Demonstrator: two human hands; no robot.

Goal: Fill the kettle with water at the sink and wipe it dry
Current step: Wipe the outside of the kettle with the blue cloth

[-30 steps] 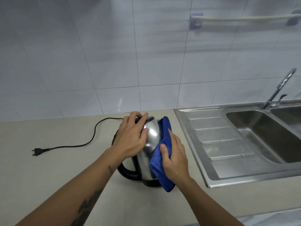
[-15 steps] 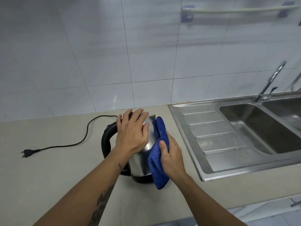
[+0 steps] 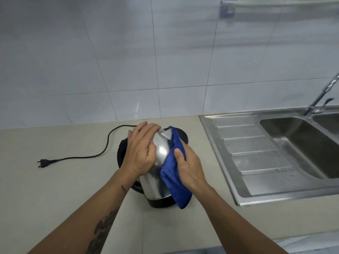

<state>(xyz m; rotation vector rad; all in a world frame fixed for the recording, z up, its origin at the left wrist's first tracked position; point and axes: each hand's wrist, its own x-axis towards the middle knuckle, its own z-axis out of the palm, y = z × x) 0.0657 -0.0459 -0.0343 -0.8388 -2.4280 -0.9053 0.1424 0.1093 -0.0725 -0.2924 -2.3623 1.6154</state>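
The kettle (image 3: pixel 159 173) stands upright on the beige counter (image 3: pixel 55 189), just left of the steel sink (image 3: pixel 275 162), its spout toward the tiled wall. No writing can be read on it. The left hand (image 3: pixel 141 153) lies flat over its top, fingers straight. The right hand (image 3: pixel 190 169) presses a blue cloth (image 3: pixel 174 182) against its right side, thumb pinching the fabric.

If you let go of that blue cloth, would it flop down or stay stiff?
Probably flop: the blue cloth bends around the kettle and hangs in folds below the right hand. It looks light, so it would likely slide down the shiny side.
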